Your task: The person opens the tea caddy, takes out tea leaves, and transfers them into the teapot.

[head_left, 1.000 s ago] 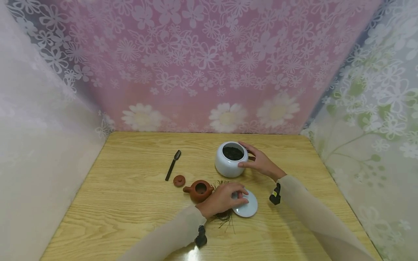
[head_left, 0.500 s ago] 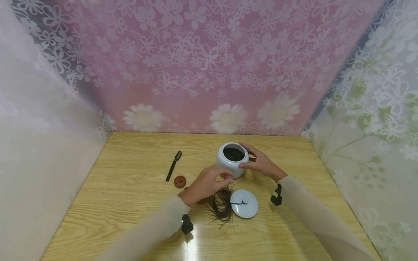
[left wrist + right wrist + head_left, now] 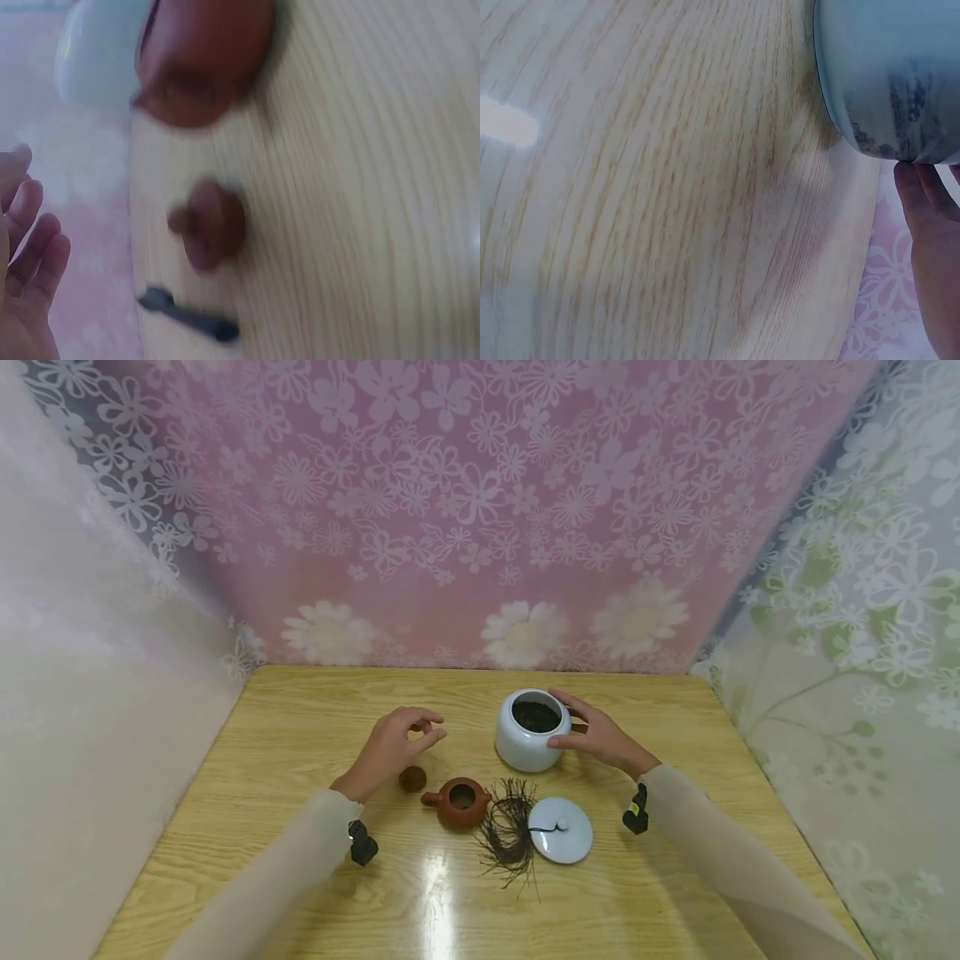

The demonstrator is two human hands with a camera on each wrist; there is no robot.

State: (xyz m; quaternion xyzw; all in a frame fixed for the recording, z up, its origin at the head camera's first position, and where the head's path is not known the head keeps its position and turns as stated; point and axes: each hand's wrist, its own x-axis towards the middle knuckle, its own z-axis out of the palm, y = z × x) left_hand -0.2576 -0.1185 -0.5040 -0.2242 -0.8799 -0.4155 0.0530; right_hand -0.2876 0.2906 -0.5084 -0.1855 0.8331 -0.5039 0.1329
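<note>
My left hand [image 3: 390, 743] hovers over the left of the table with bent fingers and nothing between them; in the head view it covers the dark scoop. The left wrist view shows that scoop [image 3: 187, 319] lying on the wood, apart from the fingers [image 3: 49, 262]. My right hand [image 3: 600, 735] holds the right side of a round white porcelain jar [image 3: 521, 747], thumb in front and fingers behind. Dark loose leaves [image 3: 536, 717], like tea, lie inside it. In the right wrist view the fingers [image 3: 911, 187] meet the jar's wall [image 3: 892, 75].
A brown clay teapot [image 3: 462, 814] stands uncovered in front of the jar, its small lid [image 3: 412, 779] to the left. Right of it lie a dark tassel [image 3: 510, 839] and the jar's white lid [image 3: 566, 843], with a cord at its knob. A floral curtain [image 3: 480, 527] backs the table.
My left hand has left the white lid, passed over the teapot and moved left and back to above the scoop. The right hand stays at the jar.
</note>
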